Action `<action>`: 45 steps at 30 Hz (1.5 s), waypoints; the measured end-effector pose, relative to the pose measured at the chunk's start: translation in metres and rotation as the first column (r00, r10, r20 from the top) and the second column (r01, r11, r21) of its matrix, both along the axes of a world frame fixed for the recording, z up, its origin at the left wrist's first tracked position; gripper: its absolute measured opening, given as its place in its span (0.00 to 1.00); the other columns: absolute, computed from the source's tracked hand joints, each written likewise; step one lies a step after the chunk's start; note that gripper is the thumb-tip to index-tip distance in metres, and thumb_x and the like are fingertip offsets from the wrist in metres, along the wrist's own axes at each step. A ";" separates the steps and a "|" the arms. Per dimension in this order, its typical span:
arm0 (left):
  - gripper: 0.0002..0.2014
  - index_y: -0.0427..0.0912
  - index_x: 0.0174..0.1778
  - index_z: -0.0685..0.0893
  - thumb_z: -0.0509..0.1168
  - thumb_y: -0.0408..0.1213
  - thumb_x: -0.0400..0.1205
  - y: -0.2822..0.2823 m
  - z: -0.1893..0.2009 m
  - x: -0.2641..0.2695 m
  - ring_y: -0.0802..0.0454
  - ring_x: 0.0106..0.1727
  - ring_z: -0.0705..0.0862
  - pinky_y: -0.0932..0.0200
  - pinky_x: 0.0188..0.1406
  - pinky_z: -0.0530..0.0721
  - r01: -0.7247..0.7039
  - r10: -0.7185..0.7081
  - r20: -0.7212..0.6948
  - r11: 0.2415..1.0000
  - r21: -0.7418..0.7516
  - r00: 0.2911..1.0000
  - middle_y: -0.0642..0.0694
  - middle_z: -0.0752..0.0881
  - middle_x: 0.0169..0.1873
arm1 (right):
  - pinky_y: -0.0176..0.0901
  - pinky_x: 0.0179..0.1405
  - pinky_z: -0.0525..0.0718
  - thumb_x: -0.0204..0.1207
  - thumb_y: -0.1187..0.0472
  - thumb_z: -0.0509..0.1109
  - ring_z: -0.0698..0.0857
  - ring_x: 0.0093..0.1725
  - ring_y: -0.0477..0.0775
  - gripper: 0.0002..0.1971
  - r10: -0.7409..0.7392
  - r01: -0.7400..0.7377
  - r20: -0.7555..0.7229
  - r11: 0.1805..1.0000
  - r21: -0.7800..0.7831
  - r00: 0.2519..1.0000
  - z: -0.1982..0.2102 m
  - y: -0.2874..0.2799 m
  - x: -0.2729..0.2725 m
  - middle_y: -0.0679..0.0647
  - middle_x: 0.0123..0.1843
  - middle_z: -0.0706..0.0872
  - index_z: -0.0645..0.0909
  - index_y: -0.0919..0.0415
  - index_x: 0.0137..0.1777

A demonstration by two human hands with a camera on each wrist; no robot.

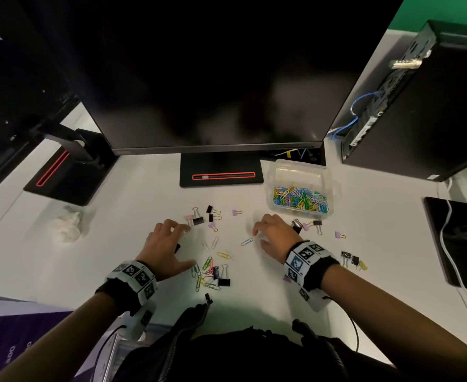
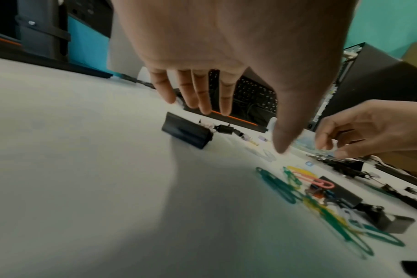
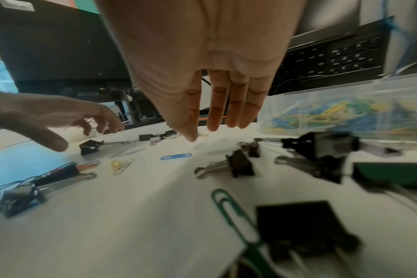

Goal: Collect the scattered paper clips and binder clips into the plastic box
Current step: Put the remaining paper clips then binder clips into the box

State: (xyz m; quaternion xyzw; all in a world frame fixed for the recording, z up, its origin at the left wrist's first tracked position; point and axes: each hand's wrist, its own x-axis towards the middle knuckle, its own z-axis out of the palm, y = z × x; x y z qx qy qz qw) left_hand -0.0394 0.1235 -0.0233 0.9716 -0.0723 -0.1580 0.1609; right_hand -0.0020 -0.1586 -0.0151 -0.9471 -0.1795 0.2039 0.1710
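From the head view, the clear plastic box (image 1: 301, 188), part-filled with coloured paper clips, sits far right on the white desk (image 1: 116, 244), within easy reach. The left hand (image 1: 166, 246) and right hand (image 1: 273, 235) hover spread and empty over scattered coloured paper clips (image 1: 208, 268) and black binder clips (image 1: 197, 220).

The left wrist view shows straight fingers above a black binder clip (image 2: 186, 135), probably the next target.

The right wrist view shows loose fingers near a blue paper clip (image 3: 176, 156).

Each bare forearm wears a black wrist strap (image 1: 318, 274) ringed with white blocks printed with black-and-white square markers (image 1: 138, 274). A thin dark cable (image 1: 357, 330) trails from the right strap. The torso seems clad in a black zipped garment (image 1: 226, 351).
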 end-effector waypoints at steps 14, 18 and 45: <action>0.48 0.44 0.81 0.54 0.72 0.56 0.70 -0.025 0.002 0.009 0.44 0.65 0.76 0.52 0.68 0.75 0.290 -0.262 -0.229 0.952 0.097 0.937 0.46 0.64 0.73 | 0.42 0.54 0.76 0.74 0.68 0.64 0.83 0.56 0.60 0.10 -0.002 0.003 -0.153 1.000 0.007 0.988 -0.006 0.025 0.004 0.61 0.55 0.85 0.84 0.63 0.52; 0.36 0.46 0.74 0.65 0.74 0.45 0.72 -0.035 0.003 0.019 0.48 0.56 0.79 0.56 0.60 0.77 0.243 -0.241 -0.269 0.970 -0.027 0.932 0.46 0.68 0.70 | 0.41 0.53 0.78 0.74 0.66 0.66 0.84 0.53 0.58 0.08 -0.040 0.047 -0.173 0.998 0.035 0.984 -0.009 0.029 0.002 0.59 0.52 0.88 0.85 0.63 0.48; 0.29 0.45 0.70 0.75 0.74 0.33 0.73 -0.045 -0.014 0.035 0.55 0.42 0.75 0.72 0.40 0.71 0.211 -0.266 -0.253 0.952 -0.222 0.930 0.45 0.75 0.61 | 0.38 0.49 0.79 0.70 0.67 0.71 0.86 0.50 0.57 0.06 -0.061 0.096 -0.225 0.984 0.148 0.972 -0.014 0.061 -0.010 0.60 0.48 0.89 0.87 0.64 0.45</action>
